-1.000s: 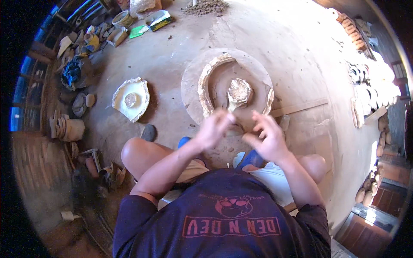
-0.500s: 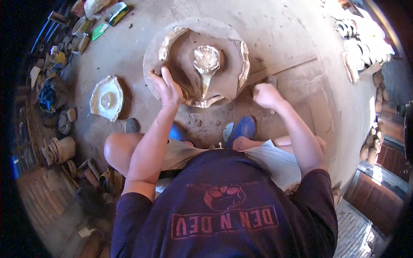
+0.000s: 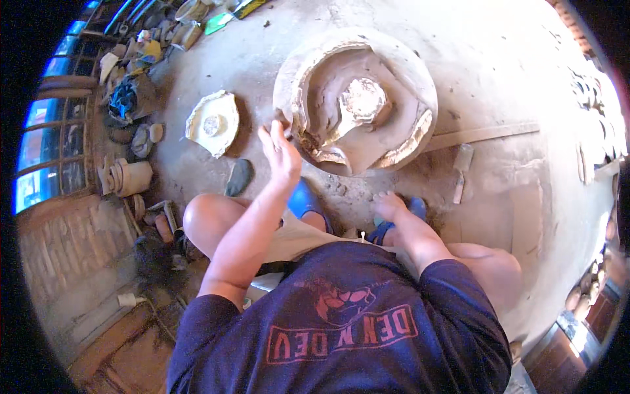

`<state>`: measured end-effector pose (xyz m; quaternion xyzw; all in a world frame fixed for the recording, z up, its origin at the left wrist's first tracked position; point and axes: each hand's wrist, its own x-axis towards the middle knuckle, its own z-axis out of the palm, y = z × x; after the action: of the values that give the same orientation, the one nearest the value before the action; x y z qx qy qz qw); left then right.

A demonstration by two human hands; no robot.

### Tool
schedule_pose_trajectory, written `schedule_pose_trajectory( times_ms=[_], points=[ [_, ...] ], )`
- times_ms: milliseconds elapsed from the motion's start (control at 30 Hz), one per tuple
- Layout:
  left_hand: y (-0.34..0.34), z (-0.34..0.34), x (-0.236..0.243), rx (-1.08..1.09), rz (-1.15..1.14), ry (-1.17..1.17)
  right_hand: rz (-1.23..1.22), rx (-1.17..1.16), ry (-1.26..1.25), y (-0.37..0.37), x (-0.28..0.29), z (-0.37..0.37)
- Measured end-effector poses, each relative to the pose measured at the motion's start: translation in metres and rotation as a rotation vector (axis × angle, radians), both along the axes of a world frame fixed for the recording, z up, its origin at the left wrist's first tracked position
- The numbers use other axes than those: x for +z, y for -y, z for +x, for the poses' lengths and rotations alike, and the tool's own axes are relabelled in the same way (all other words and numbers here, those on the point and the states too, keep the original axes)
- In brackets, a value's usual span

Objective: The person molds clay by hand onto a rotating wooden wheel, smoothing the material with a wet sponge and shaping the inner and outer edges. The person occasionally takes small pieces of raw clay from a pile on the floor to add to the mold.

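A round turntable (image 3: 420, 72) carries a ring-shaped clay piece (image 3: 315, 65) with a broken-edged pale rim. Within the ring stands a whitish knob (image 3: 363, 98) with a spout-like arm. My left hand (image 3: 282, 156) is beside the turntable's near left edge, fingers stretched out and holding nothing; a dark clump lies by its fingertips. Down by my right blue shoe (image 3: 417, 209), my right hand (image 3: 392, 207) has its fingers curled downward. A teal-edged bit shows under it, but what the fingers grip is hidden. A trowel-like tool (image 3: 462, 172) lies flat to the right.
A white plaster piece (image 3: 213, 123) with a round centre rests left of the turntable, a dark stone-like lump (image 3: 239, 177) nearer me. A long board (image 3: 485, 134) runs rightward. Pots (image 3: 131, 177) and clutter line the left wall; several stacked pale pieces (image 3: 587, 98) stand at right.
My right hand has left the trowel-like tool and come down between my feet, over where a pale flat piece lay. My left hand has drawn back slightly from the rim. The view has shifted.
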<state>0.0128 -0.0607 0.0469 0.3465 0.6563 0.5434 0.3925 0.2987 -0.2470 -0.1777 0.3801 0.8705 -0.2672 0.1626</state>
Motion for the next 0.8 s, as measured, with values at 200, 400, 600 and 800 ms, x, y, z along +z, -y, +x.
schedule_pose_trajectory(
  times_ms=[200,400,600,800],
  points=[
    [-0.032,0.025,0.005,0.032,-0.138,-0.207,-0.406,-0.523,0.160,-0.053,0.027,0.018],
    [-0.079,0.040,0.014,0.048,0.039,0.119,0.162,-1.517,-0.265,-0.119,0.066,0.275],
    [-0.054,-0.039,0.007,0.201,0.102,0.355,-0.024,-1.529,-1.052,-0.221,0.270,0.116],
    [0.013,-0.022,0.003,-0.027,-0.046,0.461,-0.064,-0.939,-0.743,-0.268,0.332,-0.073]
  ],
)
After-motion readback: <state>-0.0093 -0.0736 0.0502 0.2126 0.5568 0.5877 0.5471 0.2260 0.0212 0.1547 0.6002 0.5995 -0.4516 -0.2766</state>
